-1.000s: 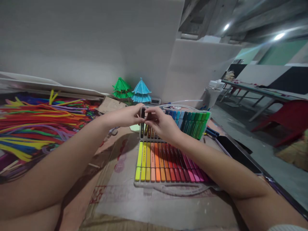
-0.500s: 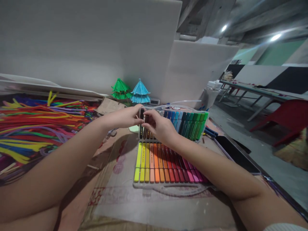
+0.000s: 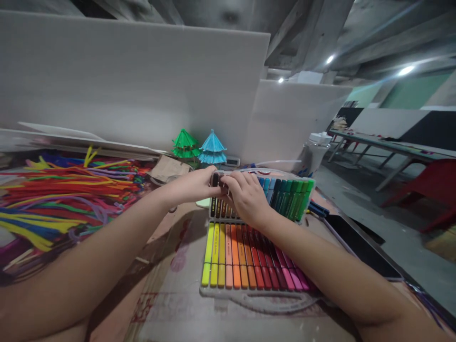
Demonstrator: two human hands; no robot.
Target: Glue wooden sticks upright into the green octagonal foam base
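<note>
Lower than a moment ago, both hands are settling onto the marker case's [image 3: 257, 298] far row. The left hand [image 3: 192, 186] and right hand [image 3: 247, 198] are pinching a dark marker [image 3: 214, 179] at its left end. They are seemingly slotting it in, which is calling for a flat, even press.

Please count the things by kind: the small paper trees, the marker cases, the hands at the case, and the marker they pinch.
Paper trees: 2 (green paper tree, blue paper tree)
Marker case: 1
Hands: 2 (left hand, right hand)
Dark marker pinched by both: 1
Total: 6
</note>
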